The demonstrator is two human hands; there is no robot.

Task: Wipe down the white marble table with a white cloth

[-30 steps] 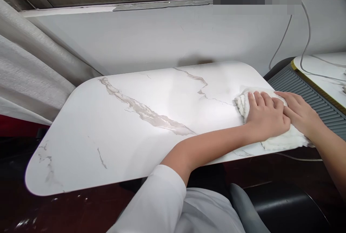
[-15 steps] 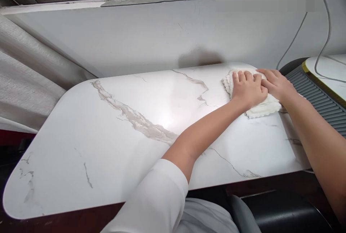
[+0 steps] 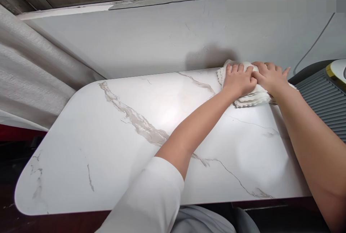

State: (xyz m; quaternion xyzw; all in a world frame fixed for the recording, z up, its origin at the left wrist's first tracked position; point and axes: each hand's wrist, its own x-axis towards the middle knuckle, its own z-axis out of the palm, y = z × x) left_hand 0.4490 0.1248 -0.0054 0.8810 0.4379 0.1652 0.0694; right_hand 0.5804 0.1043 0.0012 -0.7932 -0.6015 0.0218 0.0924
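A folded white cloth (image 3: 252, 97) with a scalloped edge lies bunched at the back right of a white marble-patterned tabletop (image 3: 108, 161). My left hand (image 3: 239, 81) grips it from above, fingers bent over its far part. Right beside it, my right hand (image 3: 271, 78) also bears down on the cloth, its fingers somewhat apart and the little finger raised. The two hands touch at the thumbs. Their palms and the cloth beneath them are hidden.
A grey wall (image 3: 151, 42) runs along the table's back edge. Pale curtain folds (image 3: 35, 67) hang at the left. To the right stands a grey ribbed object (image 3: 321, 99) with a yellow band, and a cable (image 3: 315, 42) hangs against the wall behind it.
Both hands have pushed the cloth towards the table's back edge, and its far side now rises against the wall. The view has shifted a little to the left.
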